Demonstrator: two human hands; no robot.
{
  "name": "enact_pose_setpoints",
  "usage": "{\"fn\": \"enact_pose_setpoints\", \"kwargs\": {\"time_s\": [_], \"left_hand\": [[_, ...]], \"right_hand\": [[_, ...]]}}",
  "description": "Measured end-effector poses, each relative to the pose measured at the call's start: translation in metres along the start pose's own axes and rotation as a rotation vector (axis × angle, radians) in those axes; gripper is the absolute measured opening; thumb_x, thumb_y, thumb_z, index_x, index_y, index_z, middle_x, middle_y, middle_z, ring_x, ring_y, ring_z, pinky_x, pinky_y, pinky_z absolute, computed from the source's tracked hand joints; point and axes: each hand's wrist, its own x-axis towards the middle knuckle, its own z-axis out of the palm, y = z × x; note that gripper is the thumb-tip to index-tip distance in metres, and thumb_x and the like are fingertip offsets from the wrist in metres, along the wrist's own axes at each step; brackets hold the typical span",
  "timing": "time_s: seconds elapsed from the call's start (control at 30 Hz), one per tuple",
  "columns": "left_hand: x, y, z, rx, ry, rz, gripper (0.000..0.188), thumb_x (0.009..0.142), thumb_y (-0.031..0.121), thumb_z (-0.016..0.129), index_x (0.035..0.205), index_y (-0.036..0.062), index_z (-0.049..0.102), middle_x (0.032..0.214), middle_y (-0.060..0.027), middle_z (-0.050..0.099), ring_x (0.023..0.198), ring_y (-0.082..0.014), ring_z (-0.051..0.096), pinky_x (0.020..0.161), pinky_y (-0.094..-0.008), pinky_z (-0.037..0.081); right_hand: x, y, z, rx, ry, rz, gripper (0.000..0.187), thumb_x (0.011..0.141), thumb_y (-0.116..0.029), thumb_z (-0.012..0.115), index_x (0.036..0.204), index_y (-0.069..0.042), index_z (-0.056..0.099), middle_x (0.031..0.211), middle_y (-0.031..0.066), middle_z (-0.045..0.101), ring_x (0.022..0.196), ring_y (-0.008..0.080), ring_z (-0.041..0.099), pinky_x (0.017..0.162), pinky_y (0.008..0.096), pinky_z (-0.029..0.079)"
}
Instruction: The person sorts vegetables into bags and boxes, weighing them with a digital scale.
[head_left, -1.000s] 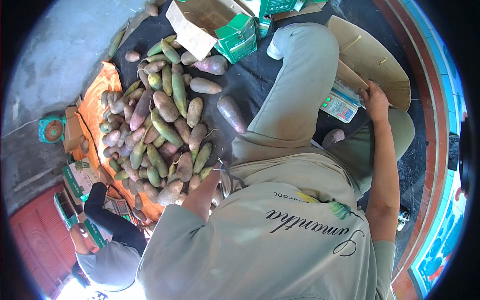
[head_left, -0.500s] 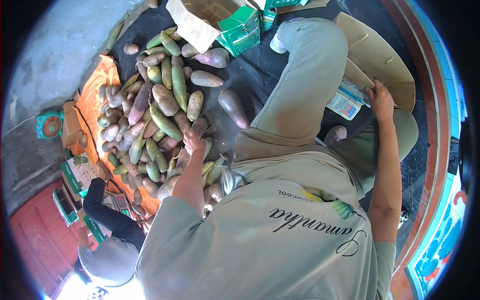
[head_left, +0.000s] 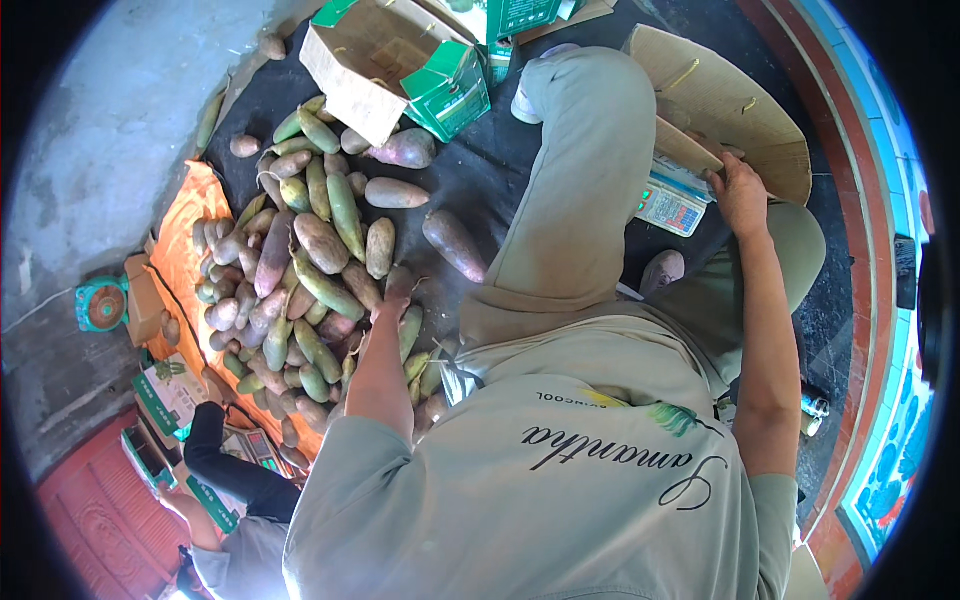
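**Currently: left hand on the root pile, right hand on the cardboard flap**

Left hand (head_left: 397,290): extended forward and down into the pile of roots (head_left: 300,270). The fingers are curled over a brownish root (head_left: 403,281) at the near edge of the pile. Whether the fingers are fully closed around it or only resting on it cannot be determined; the back of the hand hides the fingertips.

Right hand (head_left: 740,195): extended to the person's right. The fingers are bent and lie on the edge of a brown cardboard box flap (head_left: 725,105). The grip cannot be confirmed from this view.

Position of the roots: the pile lies on a dark mat (head_left: 490,175), partly over an orange sheet (head_left: 185,250) on the left. The roots are elongated, coloured green, purple and brown. Three larger roots lie apart from the pile, closer to the person's raised knee (head_left: 580,130).

Adjacent items:
- A small weighing scale (head_left: 672,203) sits just below the cardboard box flap, near the right hand.
- An open green-and-white carton (head_left: 400,60) stands beyond the pile.
- A second person (head_left: 225,480), in a dark sleeve, is at the lower left, beside other green cartons.
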Motion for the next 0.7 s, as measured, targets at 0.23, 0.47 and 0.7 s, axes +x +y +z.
{"fn": "enact_pose_setpoints", "kwargs": {"time_s": [0.23, 0.47, 0.7], "left_hand": [[-0.063, 0.053, -0.045, -0.298, -0.020, -0.125, 0.052, 0.062, 0.034, 0.077, 0.096, -0.0023, 0.060, 0.074, -0.0100, 0.063, 0.058, -0.0211, 0.063, 0.049, -0.0317, 0.048], [-0.143, 0.130, -0.096, -0.716, 0.007, 0.325, 0.047, 0.065, 0.031, 0.077, 0.094, -0.0031, 0.061, 0.072, -0.0065, 0.060, 0.054, -0.0184, 0.058, 0.045, -0.0296, 0.044], [-0.304, 0.282, -0.160, -0.583, 0.240, 1.141, 0.042, 0.071, 0.023, 0.073, 0.098, -0.0062, 0.058, 0.083, -0.0075, 0.061, 0.076, -0.0129, 0.053, 0.071, -0.0274, 0.043]], "right_hand": [[0.004, -0.008, -0.005, 0.046, 0.009, -0.010, 0.024, 0.073, -0.019, 0.065, 0.091, -0.005, 0.054, 0.086, 0.0137, 0.061, 0.083, 0.0302, 0.058, 0.073, 0.0407, 0.046], [0.008, -0.015, 0.004, 0.104, 0.056, -0.009, 0.021, 0.070, -0.017, 0.066, 0.085, -0.007, 0.054, 0.085, 0.0102, 0.061, 0.085, 0.0278, 0.058, 0.073, 0.0403, 0.044], [0.002, -0.015, -0.002, 0.164, 0.119, 0.008, 0.024, 0.069, -0.015, 0.066, 0.091, -0.009, 0.057, 0.090, 0.0071, 0.061, 0.090, 0.0249, 0.056, 0.078, 0.0391, 0.042]]}}
